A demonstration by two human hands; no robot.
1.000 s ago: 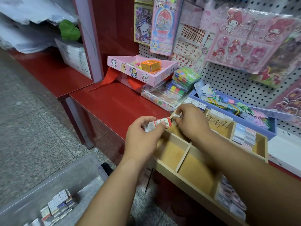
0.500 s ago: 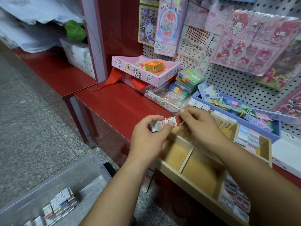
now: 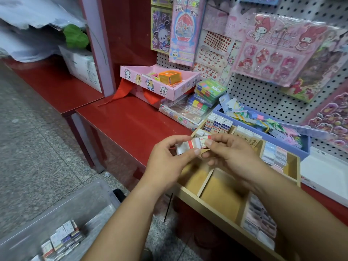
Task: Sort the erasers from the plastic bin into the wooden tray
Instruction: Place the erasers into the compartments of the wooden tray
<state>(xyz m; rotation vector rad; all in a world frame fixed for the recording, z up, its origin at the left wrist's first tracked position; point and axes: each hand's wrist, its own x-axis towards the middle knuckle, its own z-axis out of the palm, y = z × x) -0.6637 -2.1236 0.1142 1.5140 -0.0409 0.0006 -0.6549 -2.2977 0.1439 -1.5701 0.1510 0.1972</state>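
**Both hands on a row of erasers above the tray**

We see the left hand (image 3: 167, 161) gripping a short row of erasers (image 3: 190, 146), thumb underneath and fingers curled over the top; the right hand (image 3: 235, 155) pinches the right end of the same row between thumb and forefinger, its other fingers curled below. The erasers are white with red-and-white sleeves, and the one at the right hand's fingertips is marked "2B".

The row is held in the air between the two hands, above the far left corner of the wooden tray (image 3: 220, 196); the tray lies directly under the hands on the red counter (image 3: 131, 125), and its near edge sticks out past the counter's front. Below the right wrist two compartments show bare wood. Just beyond the hands, blue-and-white erasers (image 3: 218, 125) stand packed in a far compartment; beyond the right hand is a set of beige ones (image 3: 248, 136), and further right a set of pastel ones (image 3: 275, 155). Under the right forearm, a near compartment holds more erasers (image 3: 259, 225), too blurred for us to describe.

Well below and to the left of the left forearm, the clear plastic bin (image 3: 56, 219) sits on the floor with a heap of loose erasers (image 3: 62, 236) inside.

Beyond the right hand, a blue tray (image 3: 301, 149) touches the wooden one's far side; beyond the left hand, a pink box (image 3: 160, 87) holds an orange box (image 3: 169, 77).
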